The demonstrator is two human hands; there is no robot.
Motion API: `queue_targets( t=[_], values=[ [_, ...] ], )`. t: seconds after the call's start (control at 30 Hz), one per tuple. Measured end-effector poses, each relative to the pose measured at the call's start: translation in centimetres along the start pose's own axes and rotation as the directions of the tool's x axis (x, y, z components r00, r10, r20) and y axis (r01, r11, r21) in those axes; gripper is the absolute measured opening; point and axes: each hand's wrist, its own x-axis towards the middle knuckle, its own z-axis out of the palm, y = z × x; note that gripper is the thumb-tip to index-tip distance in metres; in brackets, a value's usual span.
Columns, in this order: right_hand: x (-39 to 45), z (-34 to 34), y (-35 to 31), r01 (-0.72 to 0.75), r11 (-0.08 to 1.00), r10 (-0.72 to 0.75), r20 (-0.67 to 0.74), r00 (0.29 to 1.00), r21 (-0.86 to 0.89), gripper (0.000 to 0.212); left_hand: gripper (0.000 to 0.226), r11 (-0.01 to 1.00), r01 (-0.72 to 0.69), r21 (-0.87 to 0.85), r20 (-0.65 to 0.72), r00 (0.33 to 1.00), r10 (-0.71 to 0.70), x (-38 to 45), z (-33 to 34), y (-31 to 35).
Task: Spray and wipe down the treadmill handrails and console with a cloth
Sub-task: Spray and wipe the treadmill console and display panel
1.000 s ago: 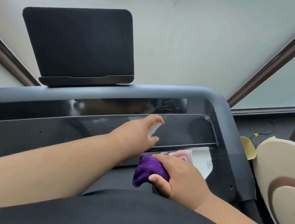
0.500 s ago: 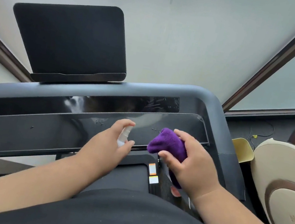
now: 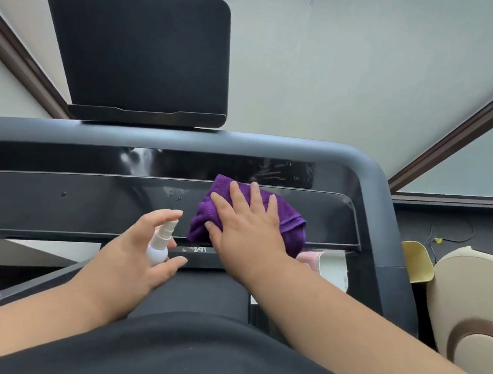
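Console panel (image 3: 72, 203): the long glossy black strip runs side to side across the treadmill, its face tilted up toward the person; droplets of spray sit on it just left of the cloth.

Tablet holder (image 3: 137, 51): stands upright above the top rail, well apart from both hands.

Right hand (image 3: 249, 223): a moment ago it held the cloth bunched in curled fingers above the panel; now the fingers are spread flat and straight, pressing the cloth against the glass. I read that as the switch from spraying to wiping.

Cloth (image 3: 293, 219): purple, crumpled, pinned against the panel's right half under the palm; its longer side lies roughly along the panel.

Left hand (image 3: 142, 254): has drawn back toward the body and sits below the panel's lower edge, fingers and thumb curled around the bottle, forefinger resting on the top.

Spray bottle (image 3: 160, 242): small, white, long axis nearly upright, leaning slightly right; nozzle end up, facing the panel.

Task so far: panel wetted, wipe just starting; handrails look untouched.
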Motion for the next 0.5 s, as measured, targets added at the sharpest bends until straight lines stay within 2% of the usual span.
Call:
queue_targets(
  t=[0.13, 0.33, 0.5],
  values=[
    [-0.1, -0.1, 2.6, 0.025, 1.000, -0.025, 0.036, 0.999, -0.009, 0.062, 0.075, 0.999, -0.038, -0.014, -0.029, 0.999, 0.038, 0.4, 0.0, -0.3],
    [-2.6, -0.8, 10.1, -0.185, 0.983, 0.185, 0.038, 0.982, 0.006, 0.061, 0.066, 0.997, -0.049, -0.058, -0.027, 0.998, 0.047, 1.1, 0.0, 0.8],
    [-2.4, -0.9, 8.6, -0.251, 0.968, 0.251, 0.025, 0.968, -0.024, 0.066, 0.062, 0.995, -0.011, -0.102, -0.022, 1.000, 0.009, 1.1, -0.1, 0.6]
  ],
)
